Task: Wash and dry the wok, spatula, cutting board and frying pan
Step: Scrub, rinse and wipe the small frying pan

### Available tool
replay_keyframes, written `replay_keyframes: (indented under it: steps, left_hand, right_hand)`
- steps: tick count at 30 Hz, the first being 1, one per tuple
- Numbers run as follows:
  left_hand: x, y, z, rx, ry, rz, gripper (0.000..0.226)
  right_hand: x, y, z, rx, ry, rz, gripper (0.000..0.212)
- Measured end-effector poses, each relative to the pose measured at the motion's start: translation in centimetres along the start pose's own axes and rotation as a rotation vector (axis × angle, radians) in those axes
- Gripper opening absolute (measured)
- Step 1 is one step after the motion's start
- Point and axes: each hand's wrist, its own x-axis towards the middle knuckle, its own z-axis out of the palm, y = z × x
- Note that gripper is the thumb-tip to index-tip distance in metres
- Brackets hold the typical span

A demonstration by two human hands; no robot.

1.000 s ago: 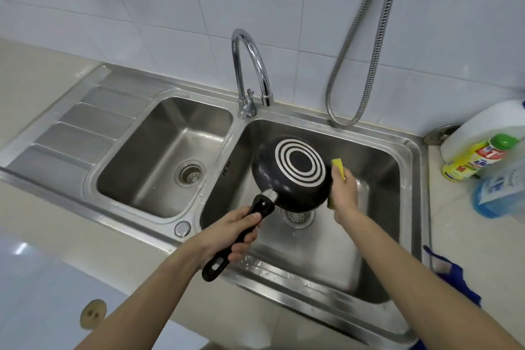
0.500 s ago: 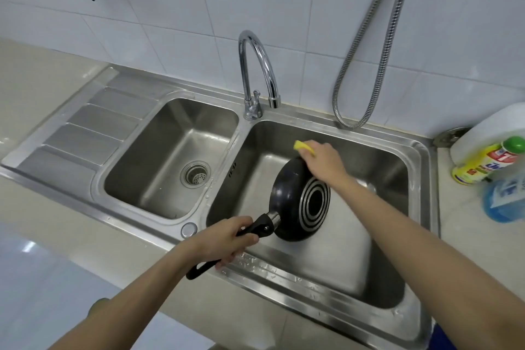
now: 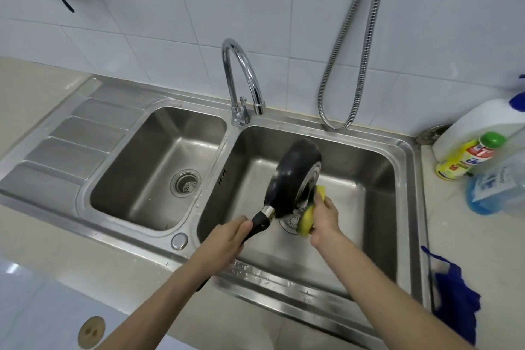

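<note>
While both hands grip frying pan (image 3: 292,176) and sponge (image 3: 308,214), steel sink (image 3: 326,297) meets white tiles (image 3: 170,8).

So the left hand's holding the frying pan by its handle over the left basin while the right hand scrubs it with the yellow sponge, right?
Not quite: the head view shows the frying pan over the right basin, not the left one. The rest holds: left hand on the handle, right hand scrubbing with the yellow sponge.
</note>
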Motion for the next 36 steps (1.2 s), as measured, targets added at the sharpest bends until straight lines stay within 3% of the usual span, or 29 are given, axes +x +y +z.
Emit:
replay_keyframes:
  steps: [2, 5, 10, 12, 18, 22, 24, 27, 29, 31, 34, 36]
  left_hand:
    - [0.5, -0.2, 0.8, 0.253, 0.067, 0.031, 0.032]
    - [0.7, -0.9, 0.9, 0.358, 0.120, 0.000, 0.037]
    - [0.6, -1.7, 0.2, 0.565, 0.143, 0.007, 0.037]
    - [0.5, -1.8, 0.2, 0.642, 0.119, 0.051, 0.037]
    - [0.5, -1.0, 0.7, 0.704, 0.091, 0.164, 0.038]
    - [1.1, -0.7, 0.6, 0.626, 0.139, 0.163, 0.039]
    - [1.5, -0.8, 0.6, 0.561, 0.169, 0.127, 0.038]
    - [2.1, -0.5, 0.3, 0.546, 0.195, 0.091, 0.039]
    - [2.3, 0.1, 0.4, 0.573, 0.171, 0.102, 0.038]
    - [2.2, 0.6, 0.6, 0.598, 0.132, 0.147, 0.036]
    - [1.9, 1.3, 0.7, 0.644, 0.117, 0.238, 0.036]
    - [1.4, 1.6, 0.4, 0.664, 0.124, 0.260, 0.037]
  right_hand:
    - [-1.0, -0.9, 0.4, 0.000, 0.080, -0.229, 0.017]
    - [-1.3, -3.3, -0.4, -0.017, 0.124, -0.458, 0.016]
    - [-0.4, -5.7, -2.1, -0.765, -0.036, -1.114, 0.037]
    - [-0.1, -5.5, -1.8, -0.953, -0.130, -1.255, 0.040]
    - [1.4, -3.3, -0.4, -1.640, -0.388, -1.272, 0.039]
    - [2.7, -4.4, -0.6, -1.842, -0.236, -0.960, 0.045]
    - [2.7, -4.9, -0.9, -1.870, -0.175, -0.850, 0.045]
    - [1.5, -4.6, -1.0, -1.852, -0.305, -0.736, 0.045]
    - [0.5, -3.9, -1.0, -1.773, -0.425, -0.749, 0.043]
    - [-0.4, -3.0, -0.7, -1.634, -0.530, -0.877, 0.039]
    - [-0.4, -2.4, -0.7, -1.429, -0.383, -1.034, 0.038]
    - [0.4, -3.2, -1.0, -1.515, -0.200, -1.091, 0.040]
